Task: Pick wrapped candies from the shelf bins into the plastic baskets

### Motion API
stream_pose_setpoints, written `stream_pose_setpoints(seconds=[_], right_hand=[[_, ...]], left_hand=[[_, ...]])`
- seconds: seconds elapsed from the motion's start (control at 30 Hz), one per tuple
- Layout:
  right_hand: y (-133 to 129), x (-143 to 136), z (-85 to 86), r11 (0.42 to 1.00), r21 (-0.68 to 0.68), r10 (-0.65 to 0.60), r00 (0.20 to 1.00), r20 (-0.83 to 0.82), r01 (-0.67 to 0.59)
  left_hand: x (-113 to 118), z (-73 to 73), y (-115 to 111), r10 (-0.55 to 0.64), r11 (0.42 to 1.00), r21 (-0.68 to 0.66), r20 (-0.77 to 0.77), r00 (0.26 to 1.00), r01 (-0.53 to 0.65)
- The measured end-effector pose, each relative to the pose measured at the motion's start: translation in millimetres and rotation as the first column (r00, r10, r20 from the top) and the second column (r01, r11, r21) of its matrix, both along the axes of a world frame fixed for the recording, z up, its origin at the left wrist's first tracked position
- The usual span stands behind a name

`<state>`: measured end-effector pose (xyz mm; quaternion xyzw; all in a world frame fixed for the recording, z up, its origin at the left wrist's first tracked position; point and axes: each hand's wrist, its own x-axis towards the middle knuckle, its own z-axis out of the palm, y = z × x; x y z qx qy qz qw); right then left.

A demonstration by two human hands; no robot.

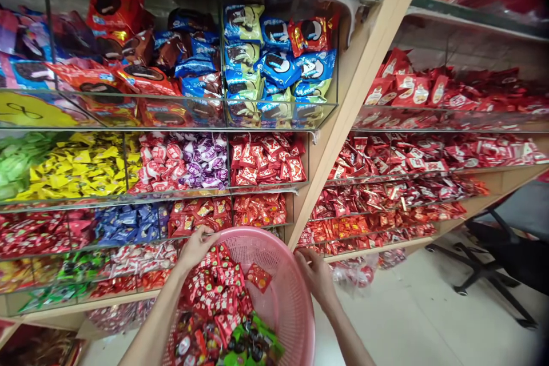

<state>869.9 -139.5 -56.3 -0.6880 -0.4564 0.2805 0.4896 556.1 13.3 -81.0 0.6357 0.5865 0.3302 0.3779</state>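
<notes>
A pink plastic basket (288, 286) with a perforated wall is held between my two hands, tilted so its inside shows. My left hand (196, 250) is closed on the rim at the far left side. At the right side, my right hand (316, 273) grips the rim, its fingertips partly hidden. Inside lie red wrapped candies (221, 289) in a heap, green-wrapped candies (253, 343) lower down, and dark mixed candies (193, 337) at the lower left. One orange-red packet (258, 277) rests apart against the wall.
Glass-fronted shelves ahead hold yellow-wrapped candies (86, 163), blue packets (128, 222) and cookie packs (278, 66). A slanting wooden upright (343, 114) divides them from more red candies (394, 154). A black wheeled chair (506, 251) stands at the right on the pale floor (407, 320).
</notes>
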Motion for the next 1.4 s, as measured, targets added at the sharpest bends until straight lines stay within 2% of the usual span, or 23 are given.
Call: stream_pose_setpoints(seconds=[0.1,0.27,0.37,0.47,0.6,0.77,1.1,1.27,1.4], right_hand=[[29.1,7.7,13.4,0.999,0.03,-0.023,0.987,0.16,0.018],[85.3,-4.3,28.2,0.996,-0.042,0.084,0.883,0.462,-0.072],[108.6,-17.0,30.5,0.984,-0.164,0.161,0.779,0.606,-0.076],[121.1,-24.1,30.4,0.955,-0.296,0.236,0.687,0.687,-0.031],[128.4,-25.8,29.6,0.936,-0.352,0.257,0.644,0.721,0.02],[130.8,-25.9,27.7,0.941,-0.336,0.242,0.63,0.738,0.032],[123.7,-22.3,37.4,0.958,-0.287,0.225,0.652,0.724,-0.011],[126.8,-20.8,28.5,0.931,-0.366,0.284,0.64,0.714,-0.004],[127.9,-20.2,19.5,0.931,-0.364,0.288,0.63,0.721,-0.009]], left_hand=[[1.9,1.5,3.1,-0.066,0.998,0.014,0.061,0.996,0.065],[2.5,5.4,3.4,-0.089,0.996,0.038,0.117,0.989,0.085],[0.6,5.3,3.6,-0.1,0.995,0.021,0.133,0.986,0.099],[-1.1,3.8,4.1,-0.103,0.995,0.024,0.137,0.985,0.1],[-0.2,6.3,3.3,-0.093,0.996,0.026,0.156,0.983,0.09],[2.9,12.3,1.6,-0.089,0.996,0.025,0.193,0.977,0.086],[3.6,11.4,1.6,-0.086,0.996,0.043,0.195,0.977,0.079],[2.1,7.2,3.4,-0.075,0.997,0.045,0.213,0.974,0.067],[0.9,3.6,4.8,-0.08,0.996,0.052,0.229,0.97,0.069]])
